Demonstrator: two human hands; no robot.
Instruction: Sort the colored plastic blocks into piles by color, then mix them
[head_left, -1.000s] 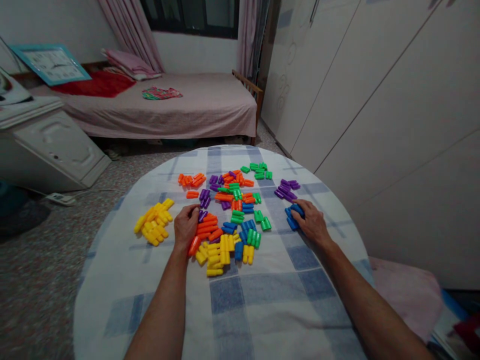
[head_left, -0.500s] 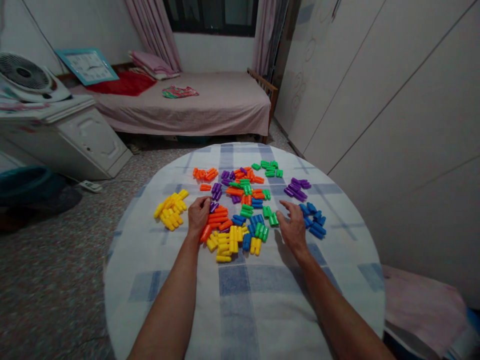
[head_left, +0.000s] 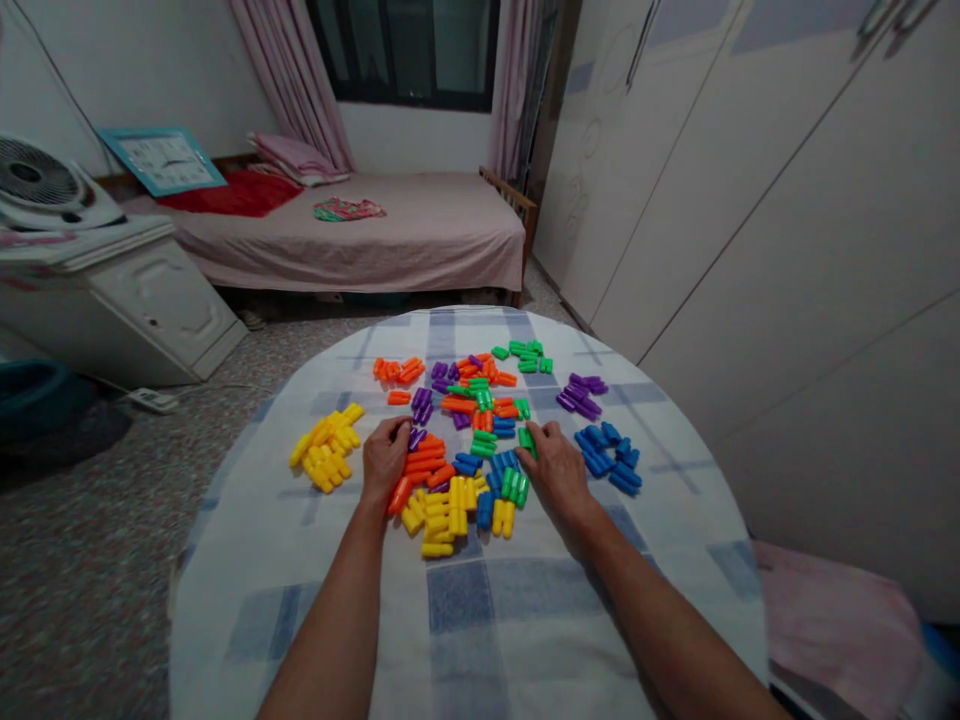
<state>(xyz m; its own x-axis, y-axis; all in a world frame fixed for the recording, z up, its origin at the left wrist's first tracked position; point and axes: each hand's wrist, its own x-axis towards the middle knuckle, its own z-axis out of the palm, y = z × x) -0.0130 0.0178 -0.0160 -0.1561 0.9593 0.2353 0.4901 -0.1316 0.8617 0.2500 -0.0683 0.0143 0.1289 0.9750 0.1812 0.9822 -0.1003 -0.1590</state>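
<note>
Bracketing a green plastic block (head_left: 526, 440) at the right edge of the central pile (head_left: 457, 505) with our slightly parted right hand (head_left: 559, 468), we are judging it light, rigid, slick, best pinched across its sides, our left hand (head_left: 385, 457) resting curled beside a purple block (head_left: 417, 438), grip on either indeterminable.

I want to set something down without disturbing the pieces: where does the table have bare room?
The tablecloth is bare between the left forearm and right forearm, nearer than the mixed pile, and below the yellow heap, left of the left forearm. Between the left hand and right hand it is crowded.
</note>
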